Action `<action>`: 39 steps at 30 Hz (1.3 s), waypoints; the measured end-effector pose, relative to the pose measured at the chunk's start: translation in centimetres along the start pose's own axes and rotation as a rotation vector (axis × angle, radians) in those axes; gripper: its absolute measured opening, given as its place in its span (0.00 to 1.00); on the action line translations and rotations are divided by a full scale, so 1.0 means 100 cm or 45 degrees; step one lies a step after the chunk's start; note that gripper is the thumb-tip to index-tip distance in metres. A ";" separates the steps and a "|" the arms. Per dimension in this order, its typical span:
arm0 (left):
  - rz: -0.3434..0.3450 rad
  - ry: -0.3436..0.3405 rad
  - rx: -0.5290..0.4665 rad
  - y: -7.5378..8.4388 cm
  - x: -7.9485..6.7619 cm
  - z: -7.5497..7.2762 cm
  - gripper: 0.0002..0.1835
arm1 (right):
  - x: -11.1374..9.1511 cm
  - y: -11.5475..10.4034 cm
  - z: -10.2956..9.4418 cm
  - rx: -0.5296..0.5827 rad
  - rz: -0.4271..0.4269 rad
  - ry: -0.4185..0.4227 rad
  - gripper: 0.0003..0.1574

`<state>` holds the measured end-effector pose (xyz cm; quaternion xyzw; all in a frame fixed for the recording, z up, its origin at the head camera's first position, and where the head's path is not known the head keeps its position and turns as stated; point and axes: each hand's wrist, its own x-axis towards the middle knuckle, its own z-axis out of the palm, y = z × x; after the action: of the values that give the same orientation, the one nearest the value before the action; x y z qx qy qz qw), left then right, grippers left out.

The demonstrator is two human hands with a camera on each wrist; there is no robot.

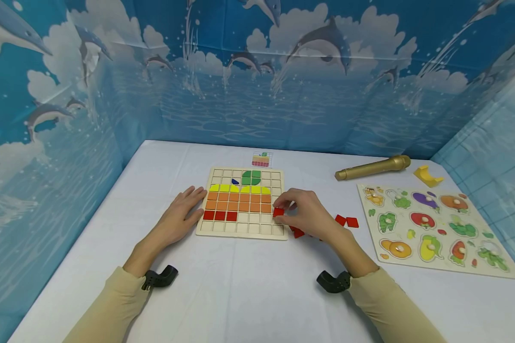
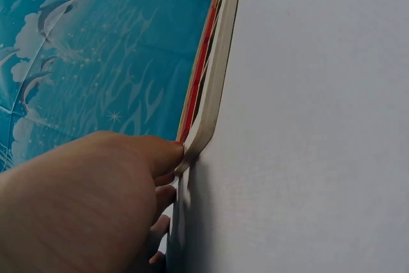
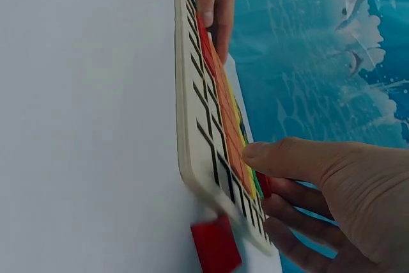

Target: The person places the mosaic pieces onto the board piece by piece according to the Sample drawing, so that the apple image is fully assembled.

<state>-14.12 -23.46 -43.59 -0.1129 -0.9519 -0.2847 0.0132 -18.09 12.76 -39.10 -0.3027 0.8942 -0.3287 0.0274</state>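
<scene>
A wooden grid board [image 1: 223, 229] lies on the white cloth, partly filled with colored pieces. Green pieces [image 1: 251, 177] and a small dark blue piece [image 1: 235, 181] sit near its top. Below them run a yellow row [image 1: 221, 188], two orange rows [image 1: 239, 201] and several red squares [image 1: 220, 216] at the left. My left hand [image 1: 178, 216], fingers extended, rests against the board's left edge. My right hand [image 1: 305, 210] pinches a red square tile [image 1: 278, 212] between thumb and fingers over the board's right side. In the right wrist view, the fingers partly hide this tile [image 3: 263, 185].
Loose red tiles [image 1: 346, 222] lie right of the board, some partly under my right hand. A small pattern card [image 1: 262, 159] lies behind it. Farther right are a gold microphone [image 1: 372, 168], a yellow curved piece [image 1: 427, 176] and a vegetable puzzle board [image 1: 396, 233].
</scene>
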 end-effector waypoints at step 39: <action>0.008 0.013 -0.009 0.004 -0.002 -0.002 0.31 | 0.037 -0.040 0.062 0.028 -0.132 0.027 0.07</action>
<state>-13.86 -23.33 -43.24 -0.1143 -0.9505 -0.2884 0.0186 -17.47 4.74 -40.91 -0.3449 0.8738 -0.3428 0.0041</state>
